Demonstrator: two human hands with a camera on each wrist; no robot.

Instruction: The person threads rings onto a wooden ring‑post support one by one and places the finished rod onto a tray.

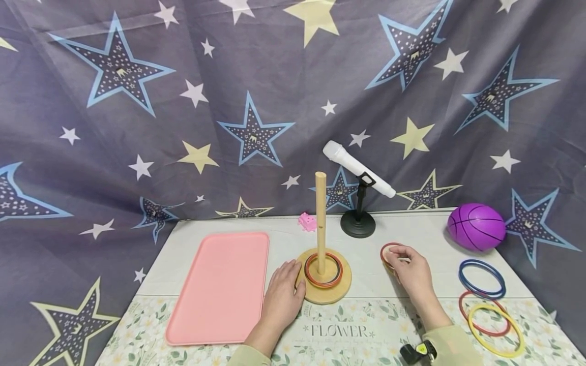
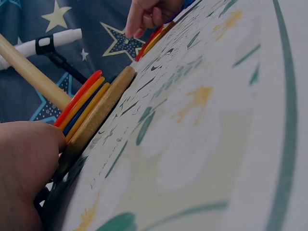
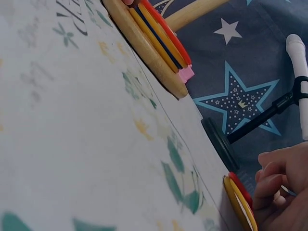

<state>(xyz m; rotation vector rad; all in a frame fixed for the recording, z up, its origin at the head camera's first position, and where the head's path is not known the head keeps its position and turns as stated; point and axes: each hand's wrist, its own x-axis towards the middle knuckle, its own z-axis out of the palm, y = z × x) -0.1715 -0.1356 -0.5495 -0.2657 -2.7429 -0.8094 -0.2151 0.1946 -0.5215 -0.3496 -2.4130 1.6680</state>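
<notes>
One L hand point(image 1: 284, 295) w/ fingers extended touches wood base point(image 1: 320, 296), R hand point(image 1: 414, 274) partly hides red ring point(image 3: 239, 188) at fingertips, can't tell if pinching.

Dark grey-purple cloth backdrop point(image 1: 293, 76) fills my view ahead and wraps round both sides, hanging in creases, printed with blue-edged stars point(image 1: 119, 61) with dark speckled infill and a small crown mid-star, plus plain pale-yellow stars point(image 1: 199, 156) and white stars point(image 1: 194, 93). My surface point(image 1: 421, 229) runs back to the cloth: off-white at the rear, then past a thin straight line a leafy floral print point(image 1: 146, 325) on my side, with "FLOWER" lettering point(image 1: 339, 331) near the middle. Light's soft and even from my head, dimmer at both wrists.
</notes>
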